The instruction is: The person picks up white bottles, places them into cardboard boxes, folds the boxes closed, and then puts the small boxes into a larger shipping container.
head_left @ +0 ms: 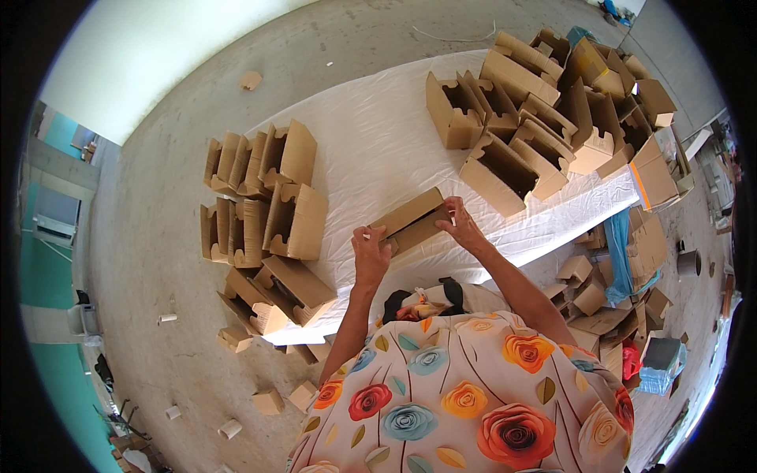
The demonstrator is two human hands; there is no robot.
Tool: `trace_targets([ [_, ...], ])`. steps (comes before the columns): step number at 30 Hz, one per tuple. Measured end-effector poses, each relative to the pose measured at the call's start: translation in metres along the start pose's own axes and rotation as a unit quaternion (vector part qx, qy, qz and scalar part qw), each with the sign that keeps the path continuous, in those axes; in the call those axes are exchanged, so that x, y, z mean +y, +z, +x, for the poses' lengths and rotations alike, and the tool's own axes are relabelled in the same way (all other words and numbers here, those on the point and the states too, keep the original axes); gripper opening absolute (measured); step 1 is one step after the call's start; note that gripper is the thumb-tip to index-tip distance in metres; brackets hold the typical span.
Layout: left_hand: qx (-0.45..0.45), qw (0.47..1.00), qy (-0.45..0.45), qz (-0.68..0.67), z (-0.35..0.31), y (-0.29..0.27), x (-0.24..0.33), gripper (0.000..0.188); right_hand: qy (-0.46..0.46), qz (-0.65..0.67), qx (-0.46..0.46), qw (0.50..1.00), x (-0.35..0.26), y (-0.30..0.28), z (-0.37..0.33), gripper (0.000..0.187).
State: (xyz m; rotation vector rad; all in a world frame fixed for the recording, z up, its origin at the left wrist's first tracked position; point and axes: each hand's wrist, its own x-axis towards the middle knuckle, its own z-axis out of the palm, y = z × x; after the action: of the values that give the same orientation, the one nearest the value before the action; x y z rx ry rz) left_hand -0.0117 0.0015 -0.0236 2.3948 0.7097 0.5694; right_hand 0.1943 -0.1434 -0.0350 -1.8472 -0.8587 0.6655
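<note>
A long, narrow cardboard box (409, 220) lies between my hands at the near side of the table, with a dark gap along its top. Its left end is gripped by my left hand (372, 251), fingers bent over the edge. At the opposite end, my right hand (462, 226) pinches the box's corner. The white-covered table (371, 130) is under it. Open cardboard boxes (296, 221) stand in rows on the table's left part. More open boxes (499, 175) crowd the right part, the nearest a short way beyond my right hand.
Cardboard scraps and small boxes (587, 296) are heaped on the floor to the right, beside blue plastic sheeting (619, 256). Small cardboard pieces (268, 402) lie on the floor at the near left. A grey cylinder (688, 263) stands at the far right.
</note>
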Motion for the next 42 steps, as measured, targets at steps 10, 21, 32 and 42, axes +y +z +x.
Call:
trace_targets([
  [10, -0.039, 0.999, -0.035, 0.001, -0.01, 0.016, -0.002, 0.069, -0.155, -0.288, -0.152, 0.933, -0.005, -0.005, 0.039, 0.076],
  [21, 0.001, 0.999, -0.032, 0.013, 0.004, 0.01, -0.016, 0.068, -0.132, -0.349, -0.185, 0.909, -0.031, -0.004, 0.041, 0.102],
  [32, 0.044, 0.992, -0.067, -0.096, 0.02, -0.016, -0.018, 0.085, -0.093, -0.265, -0.024, 0.959, -0.035, 0.036, 0.078, 0.077],
  [42, 0.126, 0.893, -0.267, -0.341, 0.029, 0.019, -0.052, 0.088, -0.138, -0.25, -0.007, 0.958, -0.053, 0.039, 0.071, 0.072],
])
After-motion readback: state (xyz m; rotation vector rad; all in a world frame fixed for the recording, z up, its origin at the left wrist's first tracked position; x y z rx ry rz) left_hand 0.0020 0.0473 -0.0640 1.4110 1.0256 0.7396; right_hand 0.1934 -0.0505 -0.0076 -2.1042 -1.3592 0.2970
